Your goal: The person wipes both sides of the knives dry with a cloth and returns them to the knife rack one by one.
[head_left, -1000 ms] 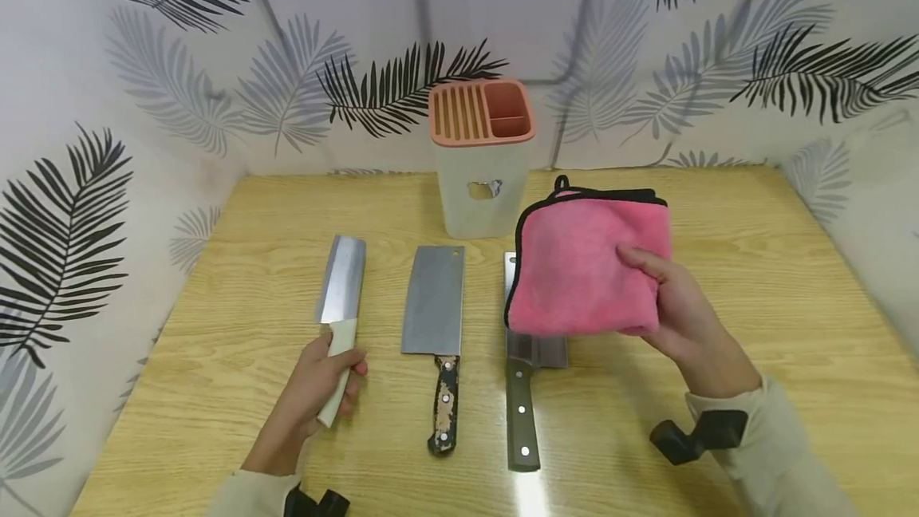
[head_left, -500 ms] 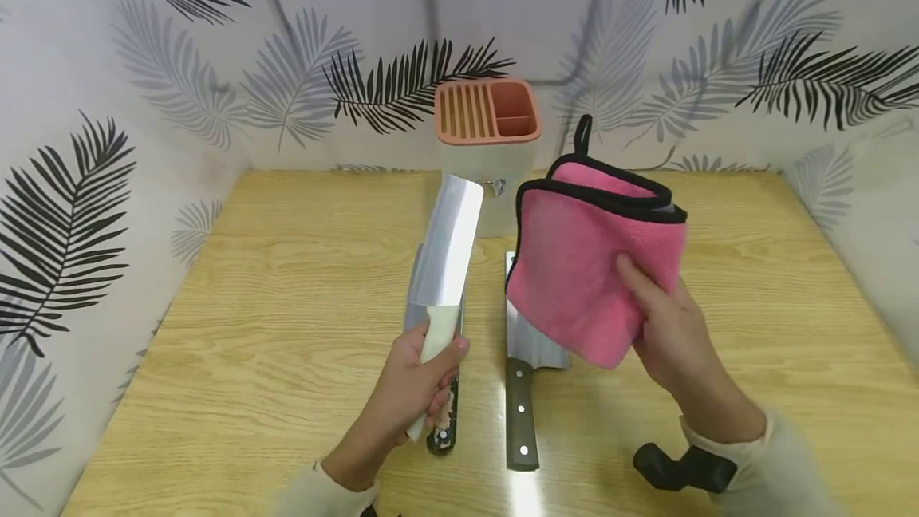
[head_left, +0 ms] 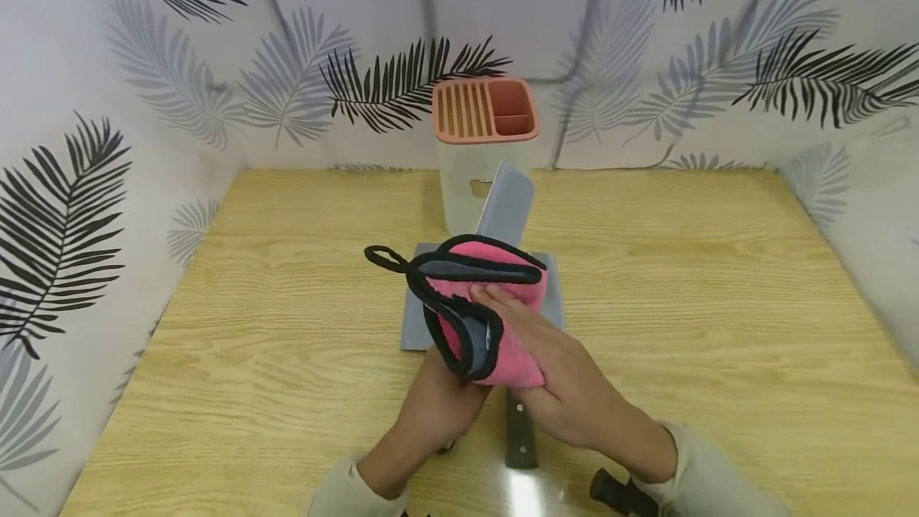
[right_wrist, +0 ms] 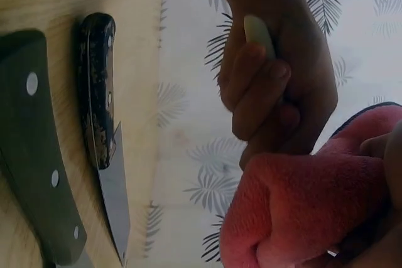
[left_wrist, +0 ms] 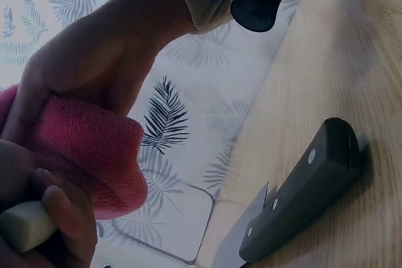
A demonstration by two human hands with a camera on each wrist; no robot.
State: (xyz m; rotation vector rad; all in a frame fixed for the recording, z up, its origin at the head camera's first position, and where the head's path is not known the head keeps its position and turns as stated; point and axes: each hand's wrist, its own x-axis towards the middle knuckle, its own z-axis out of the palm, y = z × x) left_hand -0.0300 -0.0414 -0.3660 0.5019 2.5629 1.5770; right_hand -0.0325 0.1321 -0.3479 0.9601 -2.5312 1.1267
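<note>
Gripping a pale handle [left_wrist: 28,225], the left hand [head_left: 440,405] is curling its fingers round it. The folded pink cloth [head_left: 475,333] is covering the lower blade of that knife [head_left: 506,206], which is hanging above the wooden table [head_left: 704,270]. The right hand [head_left: 558,367] is clasping the cloth; if the fold is slipping, the edge could be cutting those fingers.
</note>
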